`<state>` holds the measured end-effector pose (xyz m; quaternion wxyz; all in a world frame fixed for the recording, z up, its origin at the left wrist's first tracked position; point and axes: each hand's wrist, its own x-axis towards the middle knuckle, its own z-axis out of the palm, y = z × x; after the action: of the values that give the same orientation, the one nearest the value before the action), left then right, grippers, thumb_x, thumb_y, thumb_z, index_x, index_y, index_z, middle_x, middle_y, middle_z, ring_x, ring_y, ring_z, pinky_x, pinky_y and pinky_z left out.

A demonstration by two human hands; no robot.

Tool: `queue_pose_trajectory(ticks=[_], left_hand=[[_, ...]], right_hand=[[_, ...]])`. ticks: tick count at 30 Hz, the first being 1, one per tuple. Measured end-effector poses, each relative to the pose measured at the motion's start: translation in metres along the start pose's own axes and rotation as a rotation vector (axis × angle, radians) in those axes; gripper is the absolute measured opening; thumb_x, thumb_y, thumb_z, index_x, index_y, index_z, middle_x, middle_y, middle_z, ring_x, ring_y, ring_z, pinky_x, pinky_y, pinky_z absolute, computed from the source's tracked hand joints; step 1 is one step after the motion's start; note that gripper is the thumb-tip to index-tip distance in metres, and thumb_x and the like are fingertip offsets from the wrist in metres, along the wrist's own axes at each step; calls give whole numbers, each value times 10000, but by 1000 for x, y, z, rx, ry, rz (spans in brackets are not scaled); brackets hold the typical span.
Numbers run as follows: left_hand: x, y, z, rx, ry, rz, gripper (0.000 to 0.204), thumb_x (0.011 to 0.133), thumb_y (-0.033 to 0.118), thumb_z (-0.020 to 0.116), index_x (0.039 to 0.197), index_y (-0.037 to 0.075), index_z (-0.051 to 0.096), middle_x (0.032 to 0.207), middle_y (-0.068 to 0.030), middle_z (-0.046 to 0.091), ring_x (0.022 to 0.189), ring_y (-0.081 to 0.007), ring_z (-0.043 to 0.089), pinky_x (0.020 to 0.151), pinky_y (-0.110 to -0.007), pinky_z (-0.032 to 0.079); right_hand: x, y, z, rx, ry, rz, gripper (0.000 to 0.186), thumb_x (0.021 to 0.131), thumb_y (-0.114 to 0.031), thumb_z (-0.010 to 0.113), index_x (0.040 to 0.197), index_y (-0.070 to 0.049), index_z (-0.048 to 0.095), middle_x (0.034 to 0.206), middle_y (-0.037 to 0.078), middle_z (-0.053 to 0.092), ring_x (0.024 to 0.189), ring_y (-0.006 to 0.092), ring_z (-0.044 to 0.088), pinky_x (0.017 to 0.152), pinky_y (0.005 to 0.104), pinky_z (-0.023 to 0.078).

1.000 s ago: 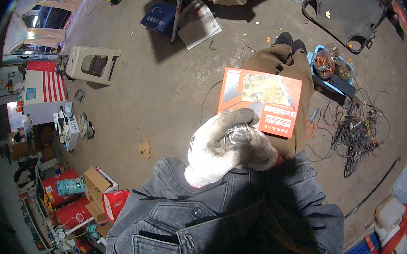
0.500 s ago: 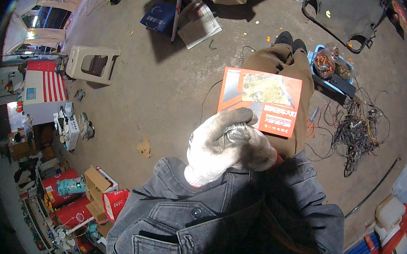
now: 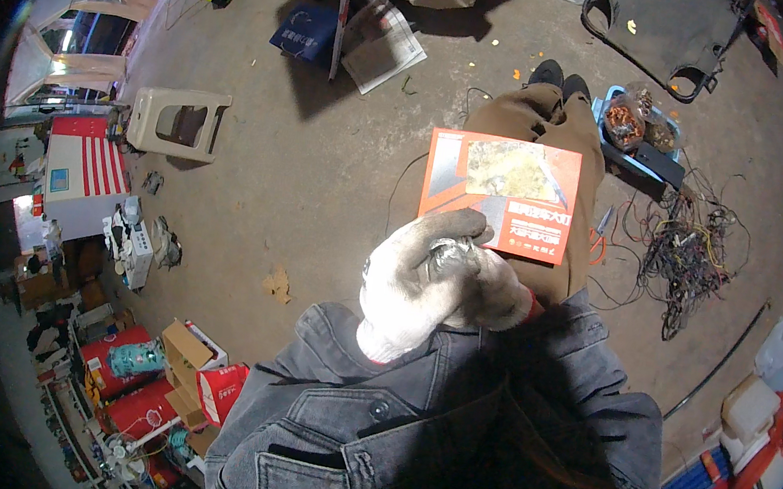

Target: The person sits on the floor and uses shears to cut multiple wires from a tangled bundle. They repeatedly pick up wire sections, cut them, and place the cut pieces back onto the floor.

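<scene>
Silvery wad mid-frame; left hand curled around it, nearly closed. Right hand tucked against the left; can't tell its grip. Wad shiny, rough, partly hidden. Count: 1 wad, 2 gloved hands, 1 orange box just above, 1 wire tangle at right of frame.

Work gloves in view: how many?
2: one on the left hand, curled around a silvery piece; one on the right hand, pressed up beside it. Others may be hidden among the clutter.
</scene>
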<state>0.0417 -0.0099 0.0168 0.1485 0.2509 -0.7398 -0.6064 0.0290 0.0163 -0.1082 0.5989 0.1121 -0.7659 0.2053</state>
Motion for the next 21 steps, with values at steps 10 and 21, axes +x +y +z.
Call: queue_pose_trajectory(ticks=[10, 21], left_hand=[[1, -3, 0, -382, 6, -72, 429, 879, 275, 489, 1108, -63, 620, 1006, -149, 679, 961, -238, 647, 869, -323, 485], [3, -3, -7, -245, 14, -155, 427, 829, 243, 515, 1065, -96, 621, 989, -169, 675, 939, -226, 639, 872, -313, 476]], right_hand=[[-7, 106, 11, -1590, 1499, -1631, 201, 952, -103, 507, 1146, -73, 553, 1044, 7, 573, 969, 99, 561, 851, 255, 464], [26, 65, 4, -1670, 702, -1499, 293, 878, -108, 621, 1158, -56, 549, 1114, 44, 616, 1008, 187, 601, 899, 346, 480]])
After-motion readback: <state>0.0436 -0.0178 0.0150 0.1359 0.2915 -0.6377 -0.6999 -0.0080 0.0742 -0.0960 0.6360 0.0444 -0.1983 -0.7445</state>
